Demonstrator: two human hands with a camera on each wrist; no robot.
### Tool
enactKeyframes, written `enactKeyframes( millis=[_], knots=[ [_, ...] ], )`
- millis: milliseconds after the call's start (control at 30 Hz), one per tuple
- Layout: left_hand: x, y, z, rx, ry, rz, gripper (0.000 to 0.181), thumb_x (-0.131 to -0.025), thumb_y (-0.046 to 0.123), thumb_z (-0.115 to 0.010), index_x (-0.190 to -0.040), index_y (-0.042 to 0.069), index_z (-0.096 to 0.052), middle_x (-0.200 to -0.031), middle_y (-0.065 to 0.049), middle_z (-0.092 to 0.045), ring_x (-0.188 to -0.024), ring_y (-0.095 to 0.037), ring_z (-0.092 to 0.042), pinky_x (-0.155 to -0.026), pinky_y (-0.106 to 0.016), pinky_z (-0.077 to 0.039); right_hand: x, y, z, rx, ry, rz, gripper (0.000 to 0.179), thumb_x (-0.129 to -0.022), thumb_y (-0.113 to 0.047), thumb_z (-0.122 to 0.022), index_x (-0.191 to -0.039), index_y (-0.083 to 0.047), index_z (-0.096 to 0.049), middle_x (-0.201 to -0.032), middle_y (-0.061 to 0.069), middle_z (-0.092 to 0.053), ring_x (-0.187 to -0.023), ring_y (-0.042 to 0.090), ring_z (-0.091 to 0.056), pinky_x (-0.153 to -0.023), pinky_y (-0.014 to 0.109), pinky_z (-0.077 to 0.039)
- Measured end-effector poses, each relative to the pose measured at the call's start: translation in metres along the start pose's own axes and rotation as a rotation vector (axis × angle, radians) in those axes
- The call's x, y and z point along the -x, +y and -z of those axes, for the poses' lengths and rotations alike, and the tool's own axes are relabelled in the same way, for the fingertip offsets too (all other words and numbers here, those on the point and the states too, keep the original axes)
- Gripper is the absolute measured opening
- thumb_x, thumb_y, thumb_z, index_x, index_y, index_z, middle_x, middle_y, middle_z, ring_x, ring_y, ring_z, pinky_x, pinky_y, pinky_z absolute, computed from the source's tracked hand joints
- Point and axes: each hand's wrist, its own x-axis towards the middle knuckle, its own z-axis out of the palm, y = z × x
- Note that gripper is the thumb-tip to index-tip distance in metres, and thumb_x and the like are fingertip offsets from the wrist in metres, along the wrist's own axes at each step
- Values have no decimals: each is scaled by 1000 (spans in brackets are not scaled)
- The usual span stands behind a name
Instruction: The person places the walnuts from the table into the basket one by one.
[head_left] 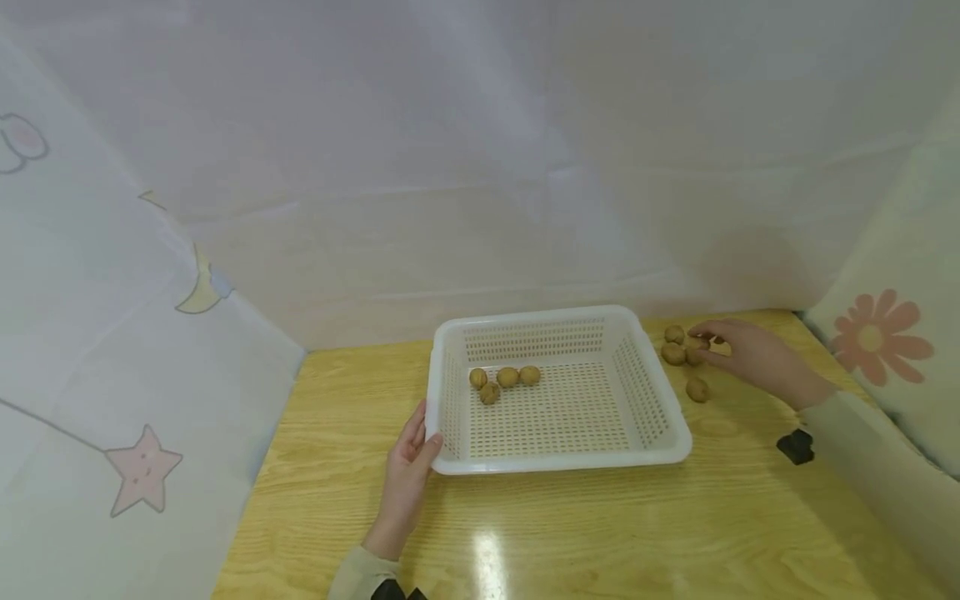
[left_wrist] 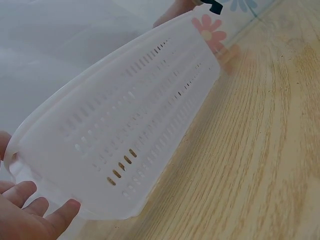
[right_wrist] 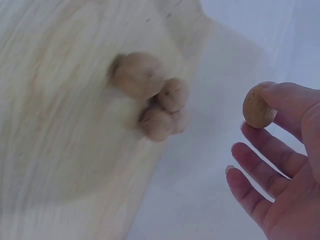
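Observation:
A white plastic basket with slotted walls stands on the wooden table. Its left rim is gripped by my left hand, thumb over the edge and fingers along the outside. In the left wrist view the fingers lie against the basket's end wall. Several walnuts lie on the basket floor, toward its left. To the right of the basket, my right hand is over a small group of walnuts. The right wrist view shows it pinching one walnut between thumb and index finger, other fingers spread.
One walnut lies slightly nearer than the group on the table. Pale cloth hangs behind the table, with printed cloth at both sides. A black band piece is at my right sleeve.

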Motion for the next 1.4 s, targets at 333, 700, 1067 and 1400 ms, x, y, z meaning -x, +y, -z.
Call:
enactKeyframes(
  millis=[333, 700, 1067, 1400],
  knots=[
    [0, 0, 1, 1, 6, 8, 66, -108, 10, -55, -165, 5, -23, -170, -14, -26, -152, -34, -34, -117, -41, -41, -11, -43, 9, -33, -17, 52, 37, -99, -24, -74, -128, -3, -70, -117, 10, -73, -106, 32, -67, -88, 56, -58],
    [1, 1, 3, 3, 2, 7, 66, -108, 12, -54, -166, 6, -22, -170, -13, -26, -151, -34, -34, -117, -40, -42, -37, -84, 17, -32, -20, 198, 31, -96, -20, -78, -124, -8, -72, -116, 4, -71, -103, 23, -64, -84, 45, -58],
    [0, 0, 2, -6, -5, 2, 64, -108, 12, -55, -165, 7, -25, -169, -13, -28, -150, -39, -34, -115, -42, -44, -74, -137, 11, 51, -74, 328, 28, -95, -22, -79, -121, -13, -73, -107, -3, -70, -95, 16, -63, -81, 39, -57],
    [1, 1, 0, -5, -9, 7, 66, -108, 12, -55, -165, 6, -22, -170, -14, -27, -151, -36, -34, -117, -39, -42, -104, -167, -21, 12, -141, 386, 20, -97, -23, -76, -115, -14, -74, -106, -1, -71, -99, 21, -67, -83, 41, -60]
  ],
)
